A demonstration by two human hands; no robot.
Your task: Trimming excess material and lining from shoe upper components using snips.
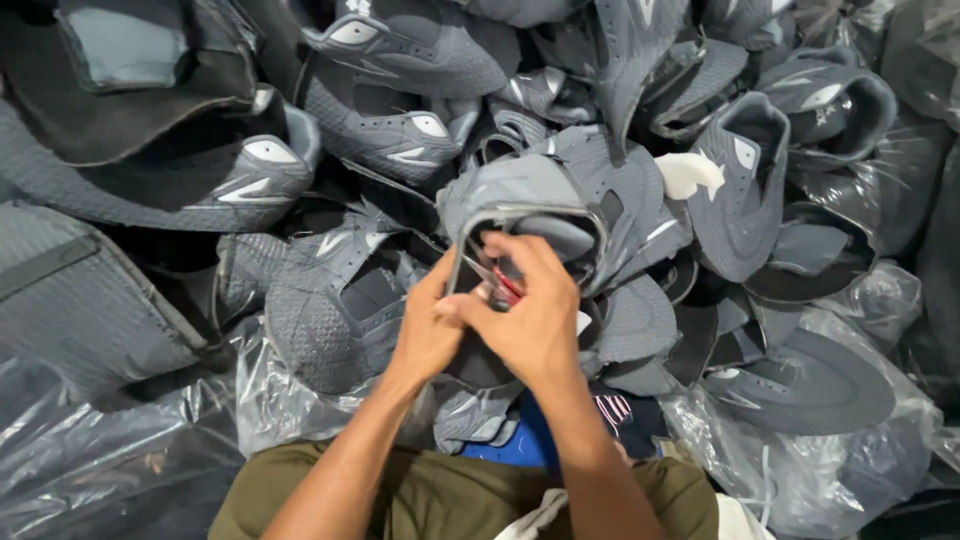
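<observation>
Grey shoe uppers (pixel 330 130) fill nearly the whole view, heaped loose w/ no order, some showing pale side panels, others turned inside out. Clear plastic bags (pixel 120 440) lie crumpled under & around the heap, mostly bottom left & along the right edge. At top left I see a big dark foam-like piece (pixel 120 110) draped over the pile. Right of centre, one white scrap (pixel 688 174) rests on the uppers.

Centre frame: the upper I'm working on (pixel 530 215), grey w/ a lighter bound collar edge, held above the pile & just in front of my chest, opening toward me. My left hand (pixel 425 325) is clamped on its lower left edge, thumb up along the collar. My right hand (pixel 535 310) is closed over the opening, grip pinched on a small red-handled tool (pixel 506 284); tool tip sits inside the collar, can't tell its exact kind. Both hands touch each other at the thumbs.

Below them, olive shirt (pixel 450 500) & a bit of blue cloth (pixel 525 445) between my forearms.
</observation>
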